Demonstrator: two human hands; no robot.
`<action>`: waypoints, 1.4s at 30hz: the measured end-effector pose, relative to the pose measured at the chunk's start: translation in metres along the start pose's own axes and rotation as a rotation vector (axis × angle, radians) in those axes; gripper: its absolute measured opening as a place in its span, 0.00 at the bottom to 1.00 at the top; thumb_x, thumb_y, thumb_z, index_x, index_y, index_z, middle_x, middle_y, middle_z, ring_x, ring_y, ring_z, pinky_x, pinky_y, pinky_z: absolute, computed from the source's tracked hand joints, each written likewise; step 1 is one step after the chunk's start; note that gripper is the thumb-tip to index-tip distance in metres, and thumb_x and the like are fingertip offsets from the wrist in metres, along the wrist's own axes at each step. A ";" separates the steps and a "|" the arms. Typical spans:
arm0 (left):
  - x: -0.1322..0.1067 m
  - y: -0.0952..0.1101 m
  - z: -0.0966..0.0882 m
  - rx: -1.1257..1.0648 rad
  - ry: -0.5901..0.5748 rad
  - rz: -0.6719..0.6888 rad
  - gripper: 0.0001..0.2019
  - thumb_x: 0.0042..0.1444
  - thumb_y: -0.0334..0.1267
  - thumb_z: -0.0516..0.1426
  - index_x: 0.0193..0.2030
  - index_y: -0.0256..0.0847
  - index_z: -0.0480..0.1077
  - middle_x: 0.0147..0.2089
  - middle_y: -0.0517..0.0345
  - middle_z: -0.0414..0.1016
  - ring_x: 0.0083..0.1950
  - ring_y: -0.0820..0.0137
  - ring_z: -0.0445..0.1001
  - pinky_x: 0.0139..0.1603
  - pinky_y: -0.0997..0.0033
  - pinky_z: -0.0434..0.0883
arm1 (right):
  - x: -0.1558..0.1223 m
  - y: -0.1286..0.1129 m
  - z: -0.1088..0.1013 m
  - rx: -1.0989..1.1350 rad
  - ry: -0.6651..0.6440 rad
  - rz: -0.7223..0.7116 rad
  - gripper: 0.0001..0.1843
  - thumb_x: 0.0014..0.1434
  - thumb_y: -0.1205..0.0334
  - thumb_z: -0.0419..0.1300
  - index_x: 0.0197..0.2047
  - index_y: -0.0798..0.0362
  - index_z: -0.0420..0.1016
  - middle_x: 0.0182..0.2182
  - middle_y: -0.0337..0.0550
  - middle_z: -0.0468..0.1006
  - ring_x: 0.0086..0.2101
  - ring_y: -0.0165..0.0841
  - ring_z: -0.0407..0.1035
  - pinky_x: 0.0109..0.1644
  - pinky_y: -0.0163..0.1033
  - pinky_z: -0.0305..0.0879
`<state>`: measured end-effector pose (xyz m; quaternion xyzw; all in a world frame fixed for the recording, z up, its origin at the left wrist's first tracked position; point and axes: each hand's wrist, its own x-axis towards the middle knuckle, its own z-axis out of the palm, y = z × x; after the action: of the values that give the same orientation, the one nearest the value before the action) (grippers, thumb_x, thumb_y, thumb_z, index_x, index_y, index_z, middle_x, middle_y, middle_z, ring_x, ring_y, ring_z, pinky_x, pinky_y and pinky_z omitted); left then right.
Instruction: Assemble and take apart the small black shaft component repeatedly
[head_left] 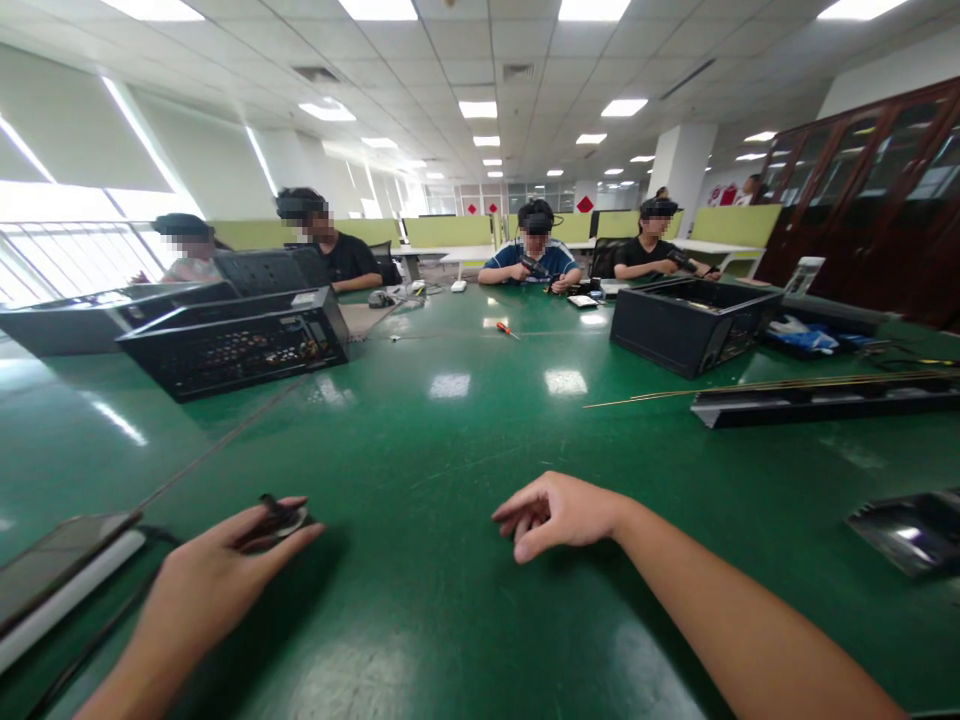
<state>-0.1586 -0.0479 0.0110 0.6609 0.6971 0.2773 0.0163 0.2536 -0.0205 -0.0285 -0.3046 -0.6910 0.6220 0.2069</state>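
Observation:
Between the thumb and fingers of my left hand point(202, 580) is a small black piece point(281, 517) with a pale, shiny rim. Its exact kind is too small to make out. My right hand point(562, 515) hovers above the green table point(405, 590) near the middle. Its index finger reaches to the left, the other fingers are loosely bent, and nothing shows in them. Left of my left hand lies a flat dark device point(64, 560) beside a white bar point(71, 600), with a black cable point(112, 625) running past.
Black computer cases stand at the left point(240, 345) and right point(686, 320). A red screwdriver point(506, 329) lies further off. To the right are a long black metal channel point(817, 400), thin brass-coloured rods point(645, 397) and a shiny dark part point(911, 535). Several people sit across the table.

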 end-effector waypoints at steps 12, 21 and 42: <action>0.009 0.170 0.090 -0.141 -0.320 0.601 0.13 0.52 0.34 0.61 0.45 0.43 0.79 0.41 0.53 0.80 0.44 0.62 0.79 0.46 0.66 0.74 | -0.011 -0.018 0.006 -0.740 0.621 -0.238 0.39 0.48 0.49 0.73 0.61 0.50 0.70 0.53 0.48 0.76 0.50 0.41 0.72 0.57 0.46 0.67; -0.004 0.154 0.099 -0.303 -0.390 0.580 0.17 0.52 0.33 0.64 0.50 0.43 0.76 0.43 0.56 0.80 0.46 0.64 0.78 0.49 0.66 0.72 | -0.003 -0.010 0.020 -0.863 0.499 -0.241 0.14 0.58 0.61 0.66 0.48 0.50 0.79 0.48 0.45 0.79 0.48 0.38 0.72 0.56 0.43 0.68; -0.010 0.158 0.101 -0.469 -0.284 0.625 0.11 0.51 0.32 0.65 0.42 0.42 0.76 0.39 0.58 0.80 0.41 0.67 0.78 0.44 0.68 0.72 | -0.004 -0.008 0.017 -0.877 0.488 -0.313 0.06 0.63 0.60 0.64 0.42 0.51 0.81 0.39 0.41 0.83 0.40 0.36 0.75 0.47 0.41 0.67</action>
<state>0.0264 -0.0247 -0.0129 0.8507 0.3718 0.3265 0.1773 0.2434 -0.0359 -0.0224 -0.3917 -0.8554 0.1469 0.3055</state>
